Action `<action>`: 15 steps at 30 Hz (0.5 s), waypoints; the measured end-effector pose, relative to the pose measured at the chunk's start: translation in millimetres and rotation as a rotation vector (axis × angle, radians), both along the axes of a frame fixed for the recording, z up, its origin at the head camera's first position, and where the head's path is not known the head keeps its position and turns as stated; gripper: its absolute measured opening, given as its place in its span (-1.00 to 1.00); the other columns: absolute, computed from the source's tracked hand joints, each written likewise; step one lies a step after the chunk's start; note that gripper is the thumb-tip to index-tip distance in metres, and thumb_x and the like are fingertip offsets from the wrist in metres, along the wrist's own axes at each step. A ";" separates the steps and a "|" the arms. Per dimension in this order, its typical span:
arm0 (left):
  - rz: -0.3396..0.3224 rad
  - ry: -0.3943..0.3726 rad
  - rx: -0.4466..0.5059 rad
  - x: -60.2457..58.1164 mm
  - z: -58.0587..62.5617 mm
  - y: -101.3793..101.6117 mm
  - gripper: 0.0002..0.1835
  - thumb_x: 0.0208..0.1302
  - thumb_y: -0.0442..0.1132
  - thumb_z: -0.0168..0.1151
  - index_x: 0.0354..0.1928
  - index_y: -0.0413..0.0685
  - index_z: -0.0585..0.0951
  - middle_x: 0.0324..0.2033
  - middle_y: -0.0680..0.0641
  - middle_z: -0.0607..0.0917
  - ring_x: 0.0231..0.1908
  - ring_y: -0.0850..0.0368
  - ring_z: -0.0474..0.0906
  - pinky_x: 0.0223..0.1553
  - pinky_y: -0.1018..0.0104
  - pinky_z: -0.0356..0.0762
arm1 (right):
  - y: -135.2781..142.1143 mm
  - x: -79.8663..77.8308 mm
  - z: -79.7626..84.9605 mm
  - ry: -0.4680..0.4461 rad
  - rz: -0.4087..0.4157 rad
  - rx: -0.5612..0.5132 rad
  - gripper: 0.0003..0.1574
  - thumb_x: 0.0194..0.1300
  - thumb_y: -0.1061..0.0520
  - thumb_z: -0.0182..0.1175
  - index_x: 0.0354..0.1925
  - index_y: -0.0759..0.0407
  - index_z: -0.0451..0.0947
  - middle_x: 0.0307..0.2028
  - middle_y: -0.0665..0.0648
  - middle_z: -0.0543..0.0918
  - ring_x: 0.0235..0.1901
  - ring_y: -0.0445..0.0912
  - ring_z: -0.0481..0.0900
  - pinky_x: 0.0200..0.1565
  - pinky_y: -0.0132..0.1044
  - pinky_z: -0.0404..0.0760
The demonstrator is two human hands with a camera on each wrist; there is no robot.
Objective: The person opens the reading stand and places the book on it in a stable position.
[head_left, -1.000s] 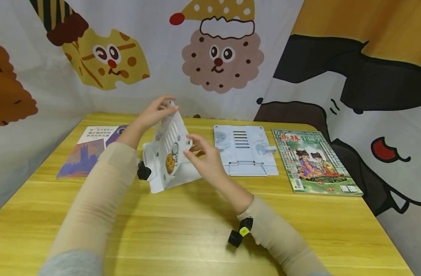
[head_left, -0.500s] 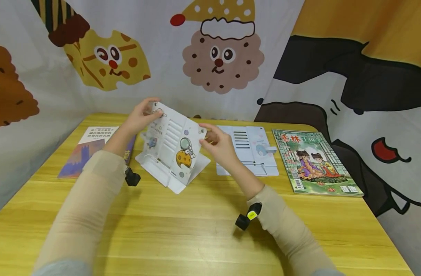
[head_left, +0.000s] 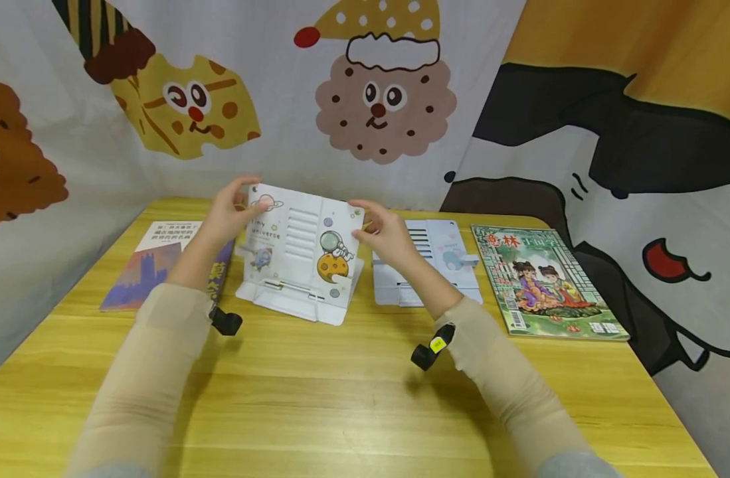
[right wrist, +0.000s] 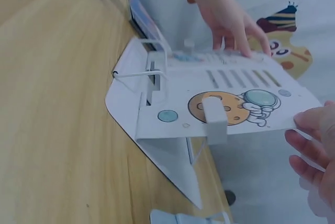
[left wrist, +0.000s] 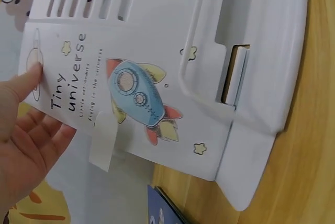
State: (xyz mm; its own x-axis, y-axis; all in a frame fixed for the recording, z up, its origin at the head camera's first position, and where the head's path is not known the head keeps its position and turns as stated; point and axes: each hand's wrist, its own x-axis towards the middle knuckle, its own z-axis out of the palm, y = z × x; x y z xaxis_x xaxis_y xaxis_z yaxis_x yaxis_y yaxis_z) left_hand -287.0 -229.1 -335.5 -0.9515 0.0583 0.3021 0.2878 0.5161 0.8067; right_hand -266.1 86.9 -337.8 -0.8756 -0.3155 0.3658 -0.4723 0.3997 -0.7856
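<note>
A white book stand (head_left: 307, 265) printed with an astronaut, a rocket and "Tiny universe" stands on the table, its back plate raised at a tilt. My left hand (head_left: 224, 211) pinches the plate's upper left corner, thumb on the front face. At the upper right corner, my right hand (head_left: 387, 232) pinches the edge between thumb and fingers. In the left wrist view the wire bracket (left wrist: 188, 51) crosses the lower front of the stand. The right wrist view shows a white side clip (right wrist: 214, 119) and the base plate (right wrist: 175, 164) flat on the wood.
A second, light blue book stand (head_left: 451, 239) lies flat to the right, partly behind my right hand. Beyond it rests a green illustrated magazine (head_left: 550, 285). A purple-and-white book (head_left: 152, 265) lies at the left, partly under my left forearm. A patterned curtain (head_left: 269, 166) hangs behind the table.
Both hands have turned the book stand from nearly edge-on to facing me. My left hand has moved left and my right hand slightly right, both keeping hold of the top corners.
</note>
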 end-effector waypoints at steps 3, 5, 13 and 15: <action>-0.008 -0.007 0.027 4.4 -1.7 -0.5 -0.43 0.29 -0.29 0.26 0.33 0.01 0.36 -0.31 -0.21 0.55 -0.53 0.15 0.47 -0.55 0.35 0.48 | -0.1 -6.1 -0.9 -0.020 -0.014 0.033 -0.20 0.16 0.33 0.34 0.31 -0.11 0.38 -0.21 0.16 0.58 -0.32 -0.04 0.57 -0.34 -0.24 0.62; -0.012 -0.014 0.050 6.1 -3.0 -0.2 -0.40 0.28 -0.36 0.25 0.34 0.02 0.34 -0.27 -0.24 0.58 -0.49 0.12 0.53 -0.51 0.32 0.54 | -0.4 -10.2 -2.1 -0.015 -0.019 0.054 -0.13 0.15 0.34 0.34 0.35 -0.14 0.33 -0.21 0.16 0.53 -0.31 -0.04 0.56 -0.33 -0.25 0.62; 0.018 -0.001 0.106 8.4 -8.7 1.9 -0.36 0.28 -0.38 0.23 0.39 0.05 0.31 -0.24 -0.32 0.59 -0.51 0.11 0.55 -0.54 0.33 0.54 | -3.7 -27.0 -7.1 -0.030 -0.012 0.030 -0.07 0.15 0.40 0.31 0.38 -0.19 0.28 -0.22 0.16 0.43 -0.37 -0.03 0.55 -0.35 -0.26 0.60; 0.030 0.001 0.125 9.3 -6.7 4.2 -0.36 0.28 -0.41 0.22 0.39 0.01 0.31 -0.23 -0.35 0.59 -0.52 0.09 0.55 -0.56 0.36 0.53 | -5.1 -30.2 -6.7 -0.039 -0.015 0.026 -0.06 0.16 0.40 0.30 0.37 -0.21 0.28 -0.22 0.17 0.44 -0.40 -0.02 0.54 -0.38 -0.25 0.60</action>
